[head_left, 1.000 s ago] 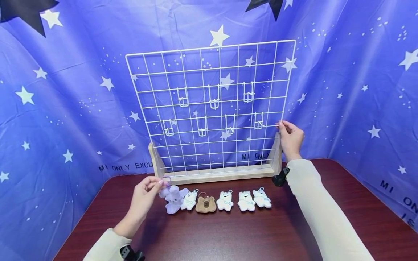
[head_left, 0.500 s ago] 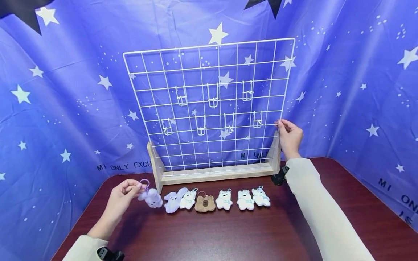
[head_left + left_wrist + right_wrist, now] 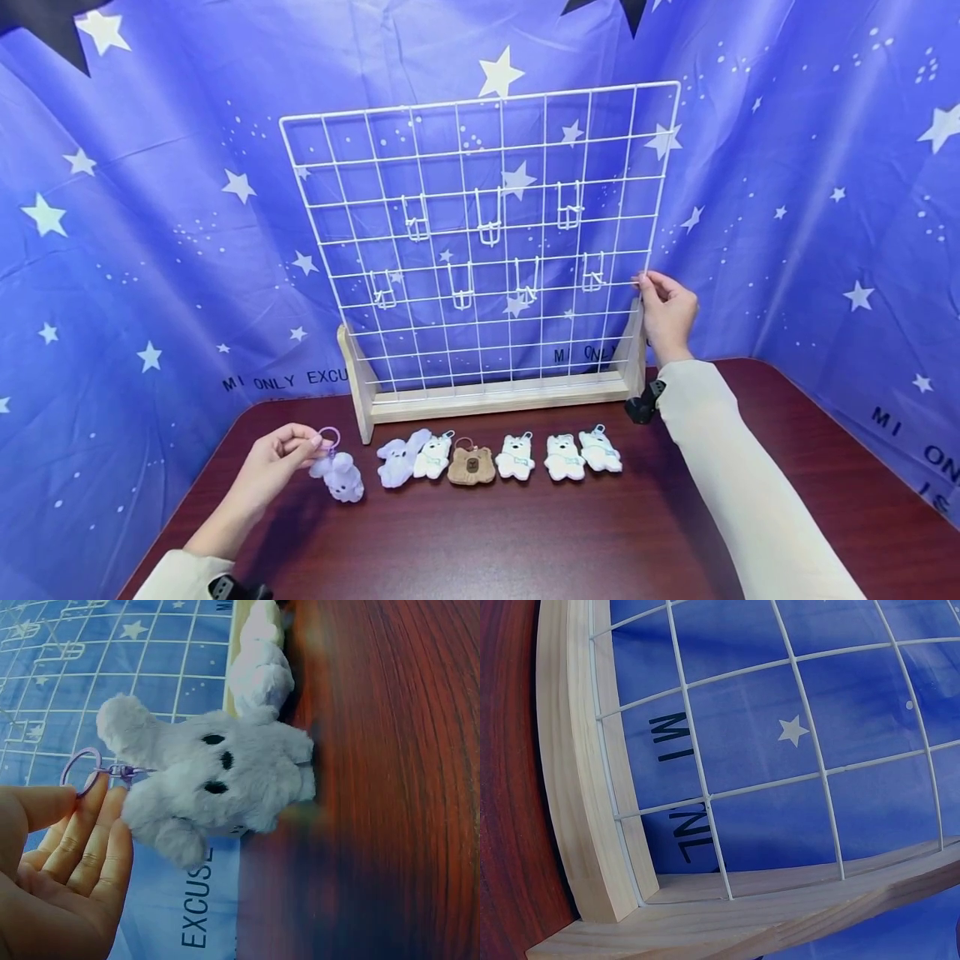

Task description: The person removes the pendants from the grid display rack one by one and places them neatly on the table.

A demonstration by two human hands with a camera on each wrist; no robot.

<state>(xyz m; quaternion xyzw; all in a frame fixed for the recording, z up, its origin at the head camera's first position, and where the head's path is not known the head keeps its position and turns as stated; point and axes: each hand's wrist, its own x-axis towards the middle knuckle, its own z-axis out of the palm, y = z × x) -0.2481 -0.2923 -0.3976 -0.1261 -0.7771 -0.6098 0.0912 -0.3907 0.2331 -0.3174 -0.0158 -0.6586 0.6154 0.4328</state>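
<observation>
By its purple ring (image 3: 81,766), my left hand (image 3: 279,460) pinches a lavender plush keychain (image 3: 343,482) between thumb and fingers. In the left wrist view the plush (image 3: 225,769) hangs from a small clasp, its two long ears and dark eyes and nose showing. It is left of a second lavender plush (image 3: 397,462). My right hand (image 3: 670,312) grips the right edge of a white wire grid (image 3: 480,268), thumb and fingertips at the wire just above the wooden upright. The right hand itself is almost wholly out of the right wrist view.
In front of the wooden base (image 3: 495,400) lies a row of plush keychains, with a brown bear (image 3: 472,467) and several white bears, one of them (image 3: 515,458) in the middle. Several wire hooks (image 3: 490,229) hang on the grid. A star-printed curtain (image 3: 150,250) surrounds the dark red table (image 3: 480,542).
My left hand has moved left, carrying the lavender keychain away from the second lavender plush at the row's left end. The plush now hangs lower from its ring. My right hand keeps its place.
</observation>
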